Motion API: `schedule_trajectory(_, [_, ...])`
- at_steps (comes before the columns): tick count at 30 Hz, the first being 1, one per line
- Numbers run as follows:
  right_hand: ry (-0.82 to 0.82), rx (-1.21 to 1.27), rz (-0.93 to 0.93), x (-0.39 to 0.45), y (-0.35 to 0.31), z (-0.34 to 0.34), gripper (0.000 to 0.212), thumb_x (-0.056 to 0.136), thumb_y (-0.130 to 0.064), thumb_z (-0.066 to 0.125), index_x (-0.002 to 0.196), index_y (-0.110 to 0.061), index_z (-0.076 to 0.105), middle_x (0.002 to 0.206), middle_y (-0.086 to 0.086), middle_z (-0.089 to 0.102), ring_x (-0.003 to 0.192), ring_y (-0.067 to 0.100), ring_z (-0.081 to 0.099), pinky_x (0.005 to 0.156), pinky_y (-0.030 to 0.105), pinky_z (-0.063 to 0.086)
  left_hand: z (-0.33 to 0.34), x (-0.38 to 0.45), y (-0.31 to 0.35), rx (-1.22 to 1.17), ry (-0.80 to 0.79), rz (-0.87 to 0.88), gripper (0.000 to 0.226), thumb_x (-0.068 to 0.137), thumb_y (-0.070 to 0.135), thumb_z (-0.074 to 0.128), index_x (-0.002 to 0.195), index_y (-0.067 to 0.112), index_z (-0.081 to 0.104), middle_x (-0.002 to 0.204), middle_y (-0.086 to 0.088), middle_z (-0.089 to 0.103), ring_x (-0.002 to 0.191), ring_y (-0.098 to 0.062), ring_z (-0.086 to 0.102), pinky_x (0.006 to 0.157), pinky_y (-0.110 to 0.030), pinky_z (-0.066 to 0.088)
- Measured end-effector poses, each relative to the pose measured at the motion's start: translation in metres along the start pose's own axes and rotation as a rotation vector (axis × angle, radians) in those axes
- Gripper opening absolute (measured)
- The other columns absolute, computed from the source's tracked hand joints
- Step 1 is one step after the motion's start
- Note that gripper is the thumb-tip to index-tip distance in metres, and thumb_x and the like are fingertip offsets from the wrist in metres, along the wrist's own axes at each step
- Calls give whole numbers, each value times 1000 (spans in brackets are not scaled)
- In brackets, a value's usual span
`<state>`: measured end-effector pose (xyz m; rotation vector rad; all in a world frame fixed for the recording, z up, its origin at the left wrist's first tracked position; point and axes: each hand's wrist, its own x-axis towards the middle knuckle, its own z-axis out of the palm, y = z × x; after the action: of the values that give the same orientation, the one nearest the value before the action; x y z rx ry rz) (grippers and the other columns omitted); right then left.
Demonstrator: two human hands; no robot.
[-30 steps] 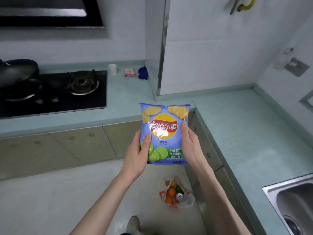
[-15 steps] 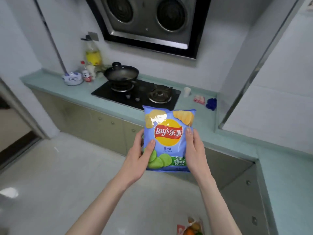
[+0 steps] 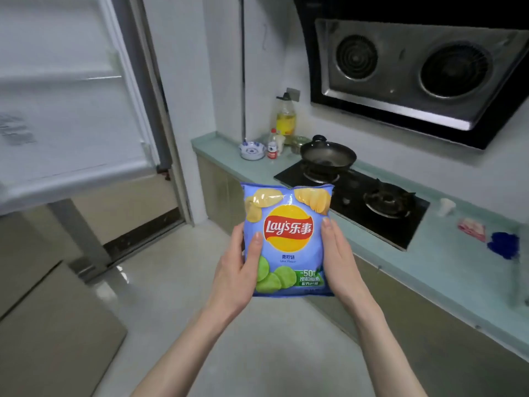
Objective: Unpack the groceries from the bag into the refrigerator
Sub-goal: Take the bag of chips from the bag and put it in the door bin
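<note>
Both hands, left hand (image 3: 239, 275) and right hand (image 3: 339, 260), clasp an upright blue foil crisp packet (image 3: 287, 239); beyond it, a pale green countertop (image 3: 446, 262); left, an open white refrigerator door (image 3: 65, 110).

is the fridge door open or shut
Open: the fridge door is swung out at upper left, its white inner liner and door shelves facing the camera.

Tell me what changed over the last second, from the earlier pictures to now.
The view swung left: the sink and the grocery bag on the floor dropped out of sight, and the open refrigerator door came into view at the left, with the wok and range hood on the right. Nothing was taken or let go. The left hand and right hand grip the chip bag by its sides as before.
</note>
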<state>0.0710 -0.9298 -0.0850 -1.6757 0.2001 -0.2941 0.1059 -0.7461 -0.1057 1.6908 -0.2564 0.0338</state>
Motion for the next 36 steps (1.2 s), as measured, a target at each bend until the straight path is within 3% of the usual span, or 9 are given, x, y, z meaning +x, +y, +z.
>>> schedule_trajectory(2, [-74, 33, -27, 8, -9, 42, 31, 108, -49, 35, 127, -42, 59, 117, -30, 70, 112, -15, 62, 92, 7, 46, -40, 8, -5, 27, 67, 5, 40, 98, 64, 45, 129, 41, 58, 118, 20, 73, 111, -8, 70, 99, -49, 56])
schedule_trajectory(6, [-174, 101, -49, 22, -22, 126, 32, 106, -45, 47, 129, -28, 61, 117, -18, 76, 109, 2, 72, 83, 16, 56, -117, 21, -15, 39, 163, 1, 36, 98, 63, 49, 127, 42, 57, 120, 17, 74, 112, -12, 71, 99, -52, 55])
schedule_trajectory(10, [-233, 132, -71, 35, -31, 203, 33, 105, -47, 52, 130, -28, 61, 121, -12, 75, 112, 7, 72, 94, 30, 57, -186, 31, -19, 28, 213, 11, 32, 104, 53, 50, 131, 38, 56, 125, 15, 72, 117, -11, 69, 101, -50, 55])
schedule_trajectory(17, [-303, 130, -121, 60, -53, 304, 27, 105, -44, 54, 124, -29, 64, 118, -11, 76, 112, 10, 72, 101, 43, 56, -278, 51, -18, 93, 323, 25, 30, 106, 42, 48, 134, 34, 55, 120, 19, 73, 113, -4, 69, 100, -42, 56])
schedule_trajectory(24, [-404, 122, -179, 100, -76, 382, 31, 104, -46, 53, 130, -32, 62, 123, -14, 74, 116, 6, 70, 105, 41, 53, -347, 87, -26, 196, 438, 45, 31, 106, 49, 45, 133, 37, 53, 116, 22, 73, 107, -2, 70, 96, -45, 56])
schedule_trajectory(29, [-490, 140, -183, 137, -81, 437, 34, 104, -47, 53, 135, -33, 60, 123, -17, 74, 114, 2, 70, 100, 32, 55, -392, 121, -36, 248, 511, 31, 32, 104, 56, 43, 128, 37, 54, 108, 25, 73, 97, 1, 70, 92, -44, 57])
schedule_trajectory(32, [-550, 137, -149, 162, -81, 467, 30, 104, -49, 54, 129, -36, 61, 118, -20, 75, 109, 0, 71, 98, 31, 56, -416, 143, -45, 271, 549, -5, 42, 100, 62, 41, 135, 41, 51, 114, 31, 70, 105, 4, 67, 97, -40, 54])
schedule_trajectory(36, [-600, 117, -139, 197, -81, 503, 26, 102, -53, 56, 122, -38, 62, 114, -21, 75, 107, 1, 72, 101, 38, 57, -444, 170, -55, 280, 592, -40, 48, 93, 73, 40, 133, 48, 49, 122, 28, 70, 115, -7, 68, 102, -48, 53])
